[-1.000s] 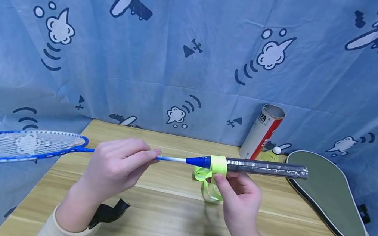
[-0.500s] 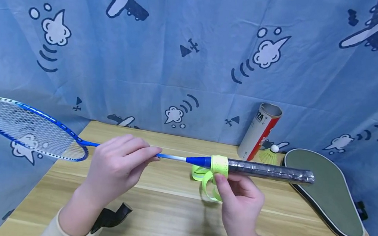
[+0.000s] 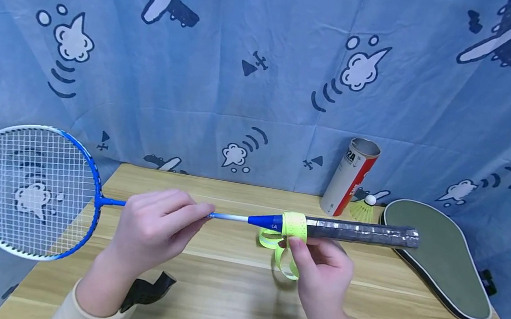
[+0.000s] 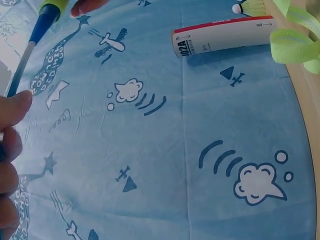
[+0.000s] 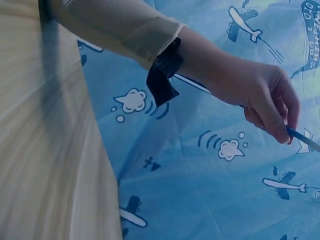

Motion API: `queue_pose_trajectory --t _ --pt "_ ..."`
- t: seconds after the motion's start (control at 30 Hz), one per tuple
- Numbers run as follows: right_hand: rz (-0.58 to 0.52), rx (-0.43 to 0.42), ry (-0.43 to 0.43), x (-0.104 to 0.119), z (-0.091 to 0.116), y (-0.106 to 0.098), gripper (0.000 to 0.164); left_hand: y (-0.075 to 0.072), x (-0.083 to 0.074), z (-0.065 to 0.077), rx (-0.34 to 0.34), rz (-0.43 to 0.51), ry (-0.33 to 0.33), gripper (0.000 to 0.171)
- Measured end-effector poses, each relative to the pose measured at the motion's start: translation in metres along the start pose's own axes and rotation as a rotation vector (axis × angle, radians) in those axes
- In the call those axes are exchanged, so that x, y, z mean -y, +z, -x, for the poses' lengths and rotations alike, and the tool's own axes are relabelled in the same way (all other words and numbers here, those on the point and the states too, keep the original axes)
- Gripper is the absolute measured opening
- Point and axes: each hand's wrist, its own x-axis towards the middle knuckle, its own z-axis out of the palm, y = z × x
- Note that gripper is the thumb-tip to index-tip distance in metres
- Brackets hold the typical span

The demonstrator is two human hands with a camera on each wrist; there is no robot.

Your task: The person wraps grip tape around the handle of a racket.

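Curtain (image 3: 174, 96) fabric hangs beyond both hands, and the wooden table (image 3: 226, 288) spreads below them. The badminton racket (image 3: 229, 217) is held crosswise above it, head past the left hand, dark handle (image 3: 363, 233) reaching over and past the right. A green case (image 3: 439, 251) lies beyond the right hand's outer side; a shuttlecock tube (image 3: 348, 178) stands tilted, farther away. The left hand (image 3: 158, 224) pinches the shaft between thumb and fingers; the right hand (image 3: 325, 267) pinches neon tape (image 3: 294, 226) just under the handle's top (one band goes round, loose curls dangle beside the thumb). Smallest is the shuttlecock (image 3: 364, 209), beyond the right hand.

If the right thumb eases its pull, the band could slacken or slide along the handle; the loose curls could twist or snag under the next turn.

A second ago the racket head lay almost edge-on; now it faces nearly full, while both hands keep about the same places.
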Motion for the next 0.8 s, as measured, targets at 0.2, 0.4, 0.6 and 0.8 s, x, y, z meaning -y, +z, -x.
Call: queue_pose_trajectory --t 0.2,0.4,0.6,0.8 --pt "-0.014 0.032 0.024 0.0011 -0.0011 -0.0031 0.030 -0.0005 0.0016 0.0004 -0.009 0.015 0.008 0.018" --pt "-0.096 0.038 -0.016 -0.0005 -0.0044 -0.0049 0.029 0.0011 0.0000 -0.0013 -0.024 -0.014 -0.001 0.019" --pt "-0.090 0.026 0.002 0.0004 -0.0047 -0.0043 0.020 0.0048 -0.0033 -0.0045 -0.085 -0.109 -0.048 0.022" --pt "-0.131 0.066 -0.044 -0.0008 -0.0051 -0.0043 0.024 0.0068 -0.0042 -0.0054 -0.106 -0.104 -0.060 0.024"
